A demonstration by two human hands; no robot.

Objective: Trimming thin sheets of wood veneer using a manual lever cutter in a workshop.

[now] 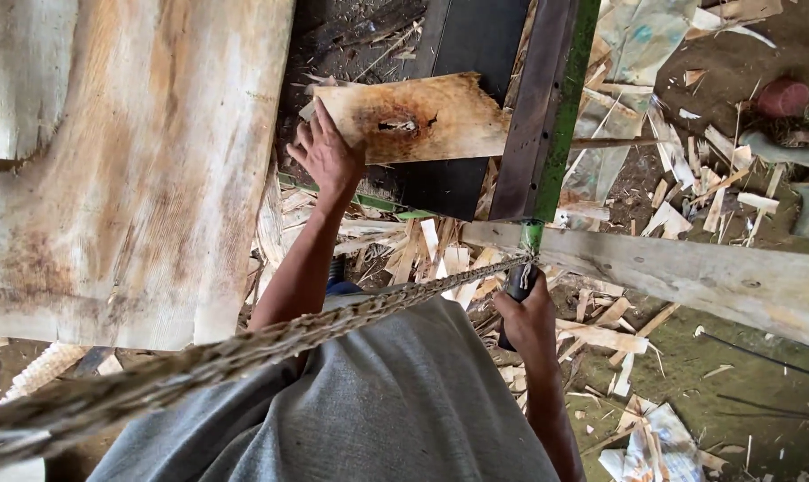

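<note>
Grey cloth garment over the torso; both forearms bare, no sleeves or gloves.

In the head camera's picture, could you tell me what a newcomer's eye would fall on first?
Most striking is the thin wood sheet with a dark burnt-looking knot, at top centre, with the left hand flat against its left edge. A thick braided rope runs diagonally from bottom left to the green metal frame, where the right hand grips a dark handle. Wood scraps litter the ground.
</note>
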